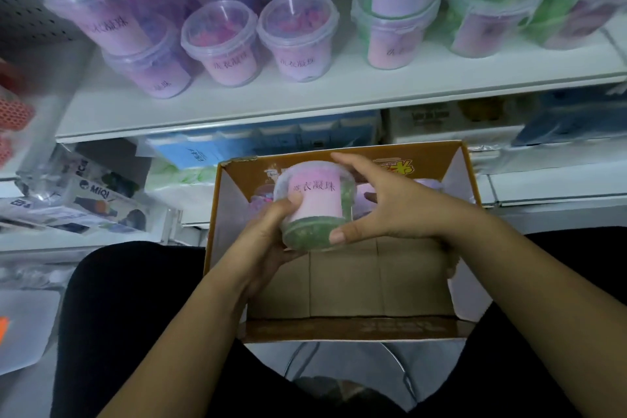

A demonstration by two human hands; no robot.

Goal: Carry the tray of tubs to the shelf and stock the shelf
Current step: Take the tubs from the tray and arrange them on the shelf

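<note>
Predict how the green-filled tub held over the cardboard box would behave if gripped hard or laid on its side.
The green-filled tub looks like thin clear plastic, so it probably flexes. Being round and tapered, it would likely roll in a curve. Both hands hold it, hinting at some weight.

The round clear-plastic tub of green beads point(314, 205) looked smooth and faintly glossy, its wall translucent, with a matt pink paper label wrapped around it. The open brown cardboard tray point(342, 285) had a dull, fibrous bare floor, while its orange printed walls carried a slight sheen (the torn upper-left corner showed raw board). The flat white shelf board point(271, 102) appeared smooth and painted, like coated metal, semi-matt. The lidded translucent plastic tubs of purple beads point(224, 44) on it shone softly. The curved chrome stool ring point(390, 356) below was polished metal. The black trousers point(135, 316) looked like matt cloth.
</note>
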